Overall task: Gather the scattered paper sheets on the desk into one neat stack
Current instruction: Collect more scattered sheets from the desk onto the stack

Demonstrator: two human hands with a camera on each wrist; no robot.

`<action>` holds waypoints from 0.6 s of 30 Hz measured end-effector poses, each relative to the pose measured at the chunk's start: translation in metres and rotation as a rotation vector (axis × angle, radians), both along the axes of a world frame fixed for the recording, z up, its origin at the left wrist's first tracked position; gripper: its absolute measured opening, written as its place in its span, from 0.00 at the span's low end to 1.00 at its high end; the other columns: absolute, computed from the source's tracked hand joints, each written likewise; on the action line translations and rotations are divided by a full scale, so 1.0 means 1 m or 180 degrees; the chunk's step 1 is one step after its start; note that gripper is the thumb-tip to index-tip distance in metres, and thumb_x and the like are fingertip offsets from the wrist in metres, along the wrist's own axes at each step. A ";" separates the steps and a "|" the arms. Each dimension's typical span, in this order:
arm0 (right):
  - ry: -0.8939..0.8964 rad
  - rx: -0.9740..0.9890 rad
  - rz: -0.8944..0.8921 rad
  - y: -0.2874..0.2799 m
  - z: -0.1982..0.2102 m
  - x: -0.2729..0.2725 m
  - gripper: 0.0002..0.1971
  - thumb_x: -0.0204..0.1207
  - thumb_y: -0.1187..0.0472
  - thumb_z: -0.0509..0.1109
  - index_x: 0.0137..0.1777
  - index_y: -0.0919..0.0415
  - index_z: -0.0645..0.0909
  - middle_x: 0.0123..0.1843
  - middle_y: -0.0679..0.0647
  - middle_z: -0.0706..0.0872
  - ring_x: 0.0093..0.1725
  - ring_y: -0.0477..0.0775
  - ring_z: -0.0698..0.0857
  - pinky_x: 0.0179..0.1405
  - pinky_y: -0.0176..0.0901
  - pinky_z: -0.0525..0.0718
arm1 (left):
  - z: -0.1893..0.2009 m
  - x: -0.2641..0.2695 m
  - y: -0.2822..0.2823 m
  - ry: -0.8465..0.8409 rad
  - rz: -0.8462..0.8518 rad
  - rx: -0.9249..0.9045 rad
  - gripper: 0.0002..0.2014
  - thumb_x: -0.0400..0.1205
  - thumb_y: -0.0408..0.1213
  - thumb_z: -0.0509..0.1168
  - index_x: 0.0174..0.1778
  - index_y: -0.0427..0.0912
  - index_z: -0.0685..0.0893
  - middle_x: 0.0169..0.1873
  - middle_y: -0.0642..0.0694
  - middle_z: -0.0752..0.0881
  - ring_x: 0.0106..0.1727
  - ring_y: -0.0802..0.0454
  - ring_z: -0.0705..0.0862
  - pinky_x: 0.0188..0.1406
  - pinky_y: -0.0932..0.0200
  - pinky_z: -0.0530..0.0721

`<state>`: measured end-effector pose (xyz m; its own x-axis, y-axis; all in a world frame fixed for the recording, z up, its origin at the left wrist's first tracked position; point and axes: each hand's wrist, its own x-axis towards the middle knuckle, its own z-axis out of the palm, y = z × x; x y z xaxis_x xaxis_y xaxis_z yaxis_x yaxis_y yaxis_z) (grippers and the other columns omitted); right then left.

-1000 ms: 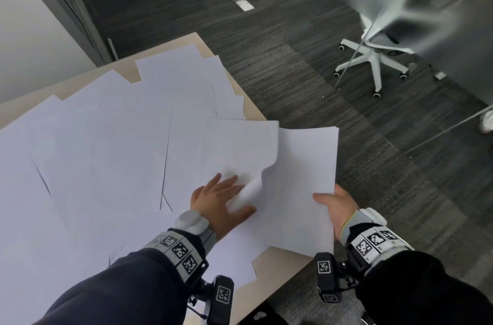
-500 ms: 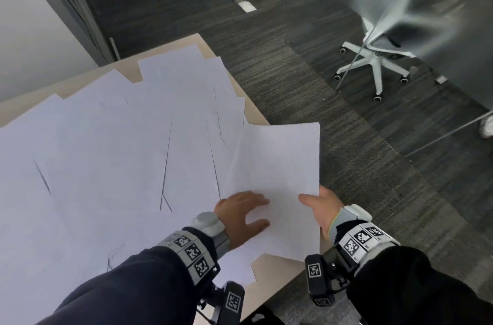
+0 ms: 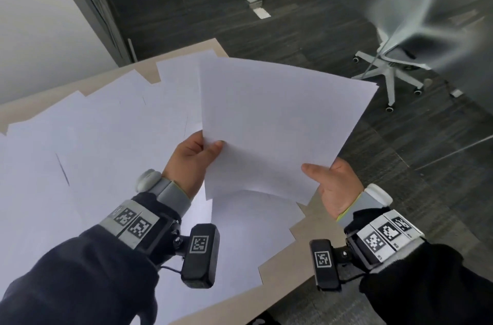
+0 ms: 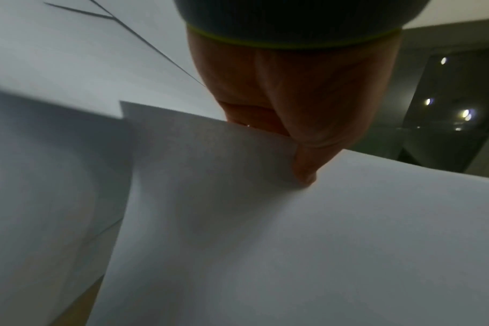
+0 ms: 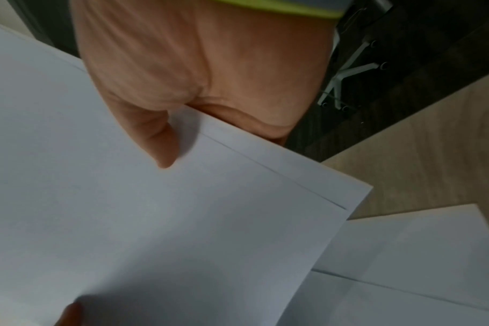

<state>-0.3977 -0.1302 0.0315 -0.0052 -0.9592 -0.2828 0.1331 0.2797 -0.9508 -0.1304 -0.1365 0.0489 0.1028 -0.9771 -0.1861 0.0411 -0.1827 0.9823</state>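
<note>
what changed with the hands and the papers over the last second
The left hand, flat on the desk sheets before, now pinches the held sheets opposite the right hand; both lifted them off the desk. The scattered sheets stayed put.

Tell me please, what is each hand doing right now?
Left hand: pinches the lifted sheets.
Right hand: grips the same sheets.
</note>
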 end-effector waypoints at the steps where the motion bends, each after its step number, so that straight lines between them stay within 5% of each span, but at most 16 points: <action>1: 0.0035 -0.0078 0.0001 -0.001 0.002 0.002 0.26 0.77 0.82 0.64 0.36 0.51 0.93 0.39 0.46 0.93 0.43 0.44 0.91 0.42 0.33 0.86 | 0.002 0.001 0.004 0.0114 0.0006 -0.0110 0.11 0.83 0.34 0.69 0.47 0.55 0.93 0.49 0.49 0.94 0.52 0.49 0.91 0.55 0.54 0.87; 6: 0.0299 -0.0107 0.0114 0.004 -0.005 0.005 0.20 0.76 0.83 0.65 0.41 0.57 0.90 0.38 0.43 0.93 0.42 0.40 0.91 0.40 0.29 0.85 | -0.010 0.001 0.021 0.0051 -0.0067 -0.0065 0.14 0.88 0.24 0.61 0.54 0.48 0.87 0.46 0.56 0.93 0.50 0.59 0.90 0.50 0.66 0.84; 11: 0.0388 0.0114 -0.0012 0.009 -0.015 -0.002 0.19 0.76 0.80 0.67 0.35 0.57 0.90 0.38 0.50 0.91 0.40 0.48 0.89 0.43 0.38 0.87 | -0.026 -0.003 0.029 -0.0523 -0.0094 0.0140 0.12 0.86 0.39 0.65 0.54 0.61 0.89 0.52 0.59 0.92 0.60 0.57 0.88 0.67 0.51 0.82; 15: 0.0465 0.0087 -0.0157 0.003 -0.009 -0.002 0.17 0.76 0.82 0.65 0.34 0.62 0.83 0.25 0.40 0.87 0.28 0.35 0.85 0.33 0.23 0.81 | -0.020 -0.005 0.029 -0.0419 -0.0013 -0.0158 0.15 0.88 0.29 0.62 0.62 0.52 0.87 0.56 0.56 0.92 0.62 0.55 0.88 0.66 0.56 0.82; 18: 0.0510 0.0287 -0.0088 -0.001 -0.020 -0.002 0.08 0.76 0.77 0.70 0.46 0.65 0.86 0.35 0.43 0.91 0.37 0.39 0.88 0.42 0.27 0.84 | -0.029 -0.006 0.029 -0.0260 -0.0292 0.0027 0.21 0.87 0.23 0.59 0.66 0.52 0.84 0.59 0.57 0.91 0.64 0.60 0.87 0.65 0.62 0.82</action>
